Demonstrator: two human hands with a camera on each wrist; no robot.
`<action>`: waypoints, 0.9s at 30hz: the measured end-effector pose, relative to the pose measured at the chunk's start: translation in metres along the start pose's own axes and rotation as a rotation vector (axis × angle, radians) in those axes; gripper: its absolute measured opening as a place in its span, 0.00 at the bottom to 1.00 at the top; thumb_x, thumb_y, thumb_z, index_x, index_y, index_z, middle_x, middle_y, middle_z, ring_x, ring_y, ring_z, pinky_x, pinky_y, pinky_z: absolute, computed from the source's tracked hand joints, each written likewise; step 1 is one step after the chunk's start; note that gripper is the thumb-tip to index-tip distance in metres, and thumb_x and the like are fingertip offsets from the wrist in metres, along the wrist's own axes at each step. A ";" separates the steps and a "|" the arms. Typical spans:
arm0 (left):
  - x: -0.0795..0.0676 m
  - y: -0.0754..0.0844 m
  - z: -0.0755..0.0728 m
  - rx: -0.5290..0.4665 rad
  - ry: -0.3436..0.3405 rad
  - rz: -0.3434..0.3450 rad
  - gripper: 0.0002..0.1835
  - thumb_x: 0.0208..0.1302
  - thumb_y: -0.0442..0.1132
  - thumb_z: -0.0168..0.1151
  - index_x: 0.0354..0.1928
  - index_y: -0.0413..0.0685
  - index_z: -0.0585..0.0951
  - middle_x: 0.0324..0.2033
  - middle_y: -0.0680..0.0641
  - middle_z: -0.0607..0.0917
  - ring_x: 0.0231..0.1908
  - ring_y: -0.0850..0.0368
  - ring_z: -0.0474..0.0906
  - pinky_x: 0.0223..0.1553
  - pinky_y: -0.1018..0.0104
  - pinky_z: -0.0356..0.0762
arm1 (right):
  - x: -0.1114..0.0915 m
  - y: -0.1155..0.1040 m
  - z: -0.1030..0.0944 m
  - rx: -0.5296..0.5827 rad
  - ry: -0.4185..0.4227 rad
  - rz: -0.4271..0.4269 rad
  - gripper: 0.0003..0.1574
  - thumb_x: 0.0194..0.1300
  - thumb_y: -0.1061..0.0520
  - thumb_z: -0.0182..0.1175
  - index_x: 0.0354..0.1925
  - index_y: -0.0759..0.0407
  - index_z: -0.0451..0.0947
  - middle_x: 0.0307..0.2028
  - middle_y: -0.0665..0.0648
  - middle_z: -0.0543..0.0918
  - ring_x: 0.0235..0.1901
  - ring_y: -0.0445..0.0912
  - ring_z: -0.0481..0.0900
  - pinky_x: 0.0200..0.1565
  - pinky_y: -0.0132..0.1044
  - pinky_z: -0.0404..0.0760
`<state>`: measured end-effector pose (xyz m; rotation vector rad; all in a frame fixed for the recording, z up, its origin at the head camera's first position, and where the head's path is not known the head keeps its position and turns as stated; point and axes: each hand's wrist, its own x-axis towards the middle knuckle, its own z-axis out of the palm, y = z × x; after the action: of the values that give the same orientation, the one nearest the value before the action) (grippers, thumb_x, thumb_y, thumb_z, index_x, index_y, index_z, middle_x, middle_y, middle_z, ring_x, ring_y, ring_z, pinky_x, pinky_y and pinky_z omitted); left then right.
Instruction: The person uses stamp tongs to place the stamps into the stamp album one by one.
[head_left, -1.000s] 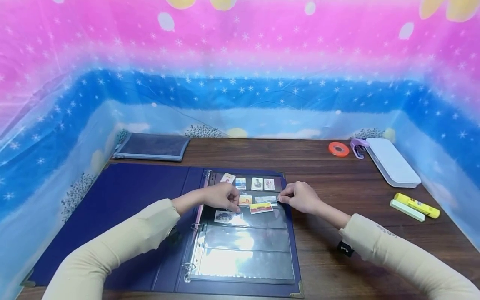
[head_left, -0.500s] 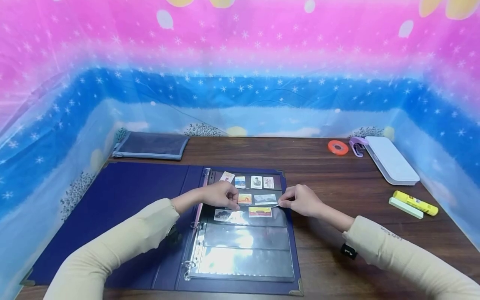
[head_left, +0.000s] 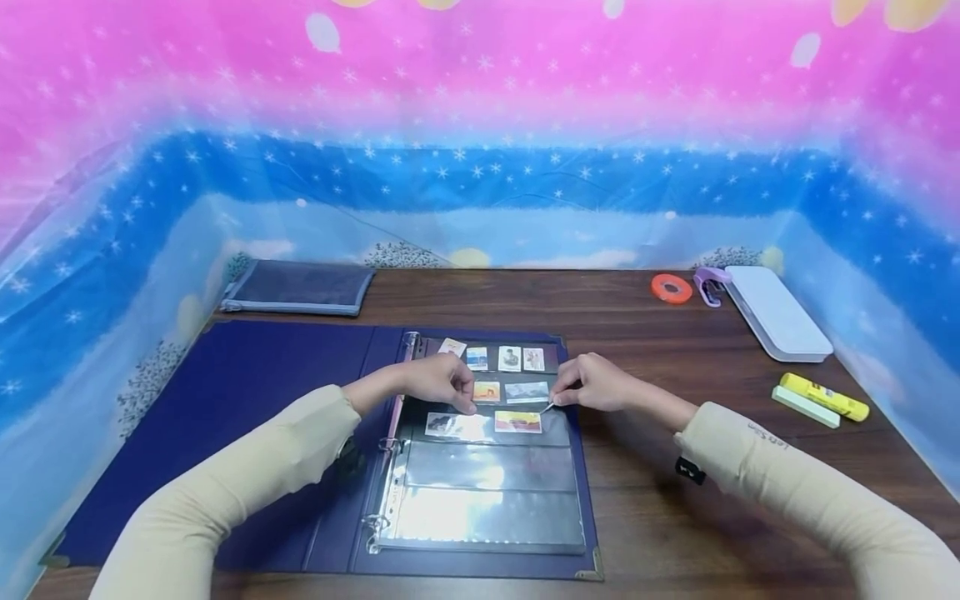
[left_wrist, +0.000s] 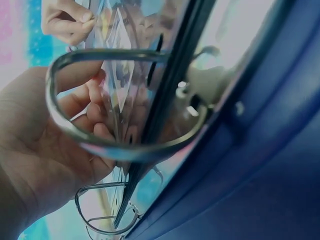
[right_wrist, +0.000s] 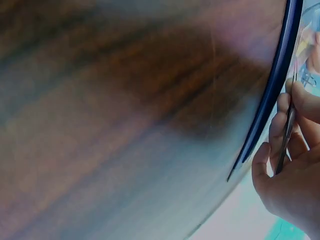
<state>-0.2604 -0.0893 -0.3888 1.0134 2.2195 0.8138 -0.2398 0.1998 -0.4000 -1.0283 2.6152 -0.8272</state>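
Note:
An open navy ring binder point(head_left: 225, 417) holds a black stamp page point(head_left: 487, 462) with clear pocket strips. My right hand point(head_left: 596, 383) holds slim metal tweezers point(right_wrist: 286, 137); their tips meet the right end of a yellow-and-red stamp point(head_left: 517, 422) in the third row. My left hand point(head_left: 442, 382) reaches over the rings point(left_wrist: 65, 120), thumb and forefinger pinching the clear film at that row's upper edge. Left of the yellow-and-red stamp lies a dark grey stamp point(head_left: 444, 425), partly under glare. A grey landscape stamp point(head_left: 527, 392) and an orange stamp point(head_left: 487, 391) sit one row up.
Several small stamps fill the top row, including a tilted one point(head_left: 452, 347). A mesh zip pouch point(head_left: 300, 287) lies back left. At right are orange tape point(head_left: 671, 288), a purple stapler point(head_left: 711, 286), a white case point(head_left: 780, 315), a yellow glue stick point(head_left: 825, 397) and a pale green bar point(head_left: 806, 407).
The yellow-and-red stamp, tilted and overlapping the row above, now lies level in the third row beside the dark grey one. My right hand shifted slightly; my left hand kept its place.

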 end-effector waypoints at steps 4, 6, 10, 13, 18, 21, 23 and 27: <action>0.001 -0.001 -0.003 -0.007 -0.028 -0.017 0.10 0.57 0.38 0.65 0.22 0.41 0.77 0.15 0.58 0.68 0.18 0.65 0.59 0.28 0.73 0.62 | 0.007 -0.003 -0.003 -0.013 -0.041 -0.014 0.05 0.57 0.61 0.64 0.31 0.58 0.87 0.26 0.50 0.84 0.27 0.32 0.71 0.34 0.26 0.72; 0.002 -0.001 -0.004 -0.014 -0.040 -0.023 0.10 0.57 0.37 0.64 0.22 0.41 0.77 0.14 0.58 0.68 0.18 0.65 0.58 0.28 0.73 0.62 | 0.009 -0.004 -0.005 -0.029 -0.058 -0.012 0.05 0.57 0.61 0.64 0.31 0.57 0.87 0.25 0.50 0.83 0.26 0.33 0.69 0.33 0.26 0.70; 0.004 -0.002 -0.005 -0.029 -0.058 -0.016 0.12 0.57 0.37 0.64 0.20 0.41 0.75 0.14 0.57 0.66 0.18 0.64 0.56 0.29 0.72 0.63 | 0.011 -0.006 -0.008 -0.068 -0.085 -0.021 0.05 0.57 0.59 0.64 0.29 0.56 0.87 0.24 0.49 0.81 0.25 0.33 0.66 0.32 0.26 0.67; 0.005 -0.003 -0.005 -0.029 -0.063 -0.011 0.12 0.58 0.37 0.64 0.20 0.42 0.75 0.13 0.58 0.66 0.17 0.64 0.56 0.30 0.72 0.63 | 0.011 -0.007 -0.009 -0.071 -0.100 -0.033 0.05 0.57 0.59 0.64 0.30 0.56 0.87 0.24 0.49 0.81 0.25 0.33 0.67 0.32 0.25 0.67; 0.006 -0.004 -0.004 0.008 -0.037 -0.026 0.12 0.56 0.38 0.65 0.19 0.44 0.75 0.13 0.57 0.66 0.17 0.64 0.57 0.29 0.73 0.63 | 0.011 -0.007 -0.010 -0.044 -0.128 -0.038 0.05 0.57 0.60 0.64 0.30 0.57 0.87 0.25 0.49 0.81 0.25 0.33 0.67 0.32 0.25 0.68; 0.006 -0.001 -0.002 0.065 -0.018 -0.046 0.13 0.56 0.39 0.66 0.18 0.47 0.74 0.13 0.58 0.67 0.17 0.65 0.58 0.29 0.73 0.63 | 0.010 -0.005 -0.012 -0.047 -0.123 -0.035 0.05 0.58 0.59 0.63 0.30 0.56 0.87 0.25 0.49 0.81 0.25 0.33 0.67 0.32 0.26 0.68; 0.006 0.002 -0.001 0.106 -0.009 -0.060 0.13 0.55 0.40 0.66 0.18 0.49 0.75 0.13 0.58 0.67 0.17 0.65 0.59 0.28 0.73 0.63 | 0.008 -0.004 -0.013 -0.053 -0.099 -0.031 0.05 0.58 0.59 0.64 0.31 0.55 0.87 0.27 0.49 0.83 0.27 0.33 0.69 0.33 0.26 0.70; 0.004 0.006 0.002 0.153 0.001 -0.067 0.13 0.55 0.40 0.67 0.18 0.49 0.75 0.12 0.58 0.68 0.17 0.65 0.60 0.27 0.74 0.63 | 0.008 0.004 -0.018 -0.080 -0.011 -0.009 0.06 0.59 0.58 0.63 0.34 0.56 0.86 0.29 0.51 0.84 0.28 0.34 0.73 0.31 0.27 0.71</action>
<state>-0.2587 -0.0828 -0.3865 1.0035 2.3324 0.6232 -0.2548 0.2051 -0.3873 -1.0624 2.6565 -0.7217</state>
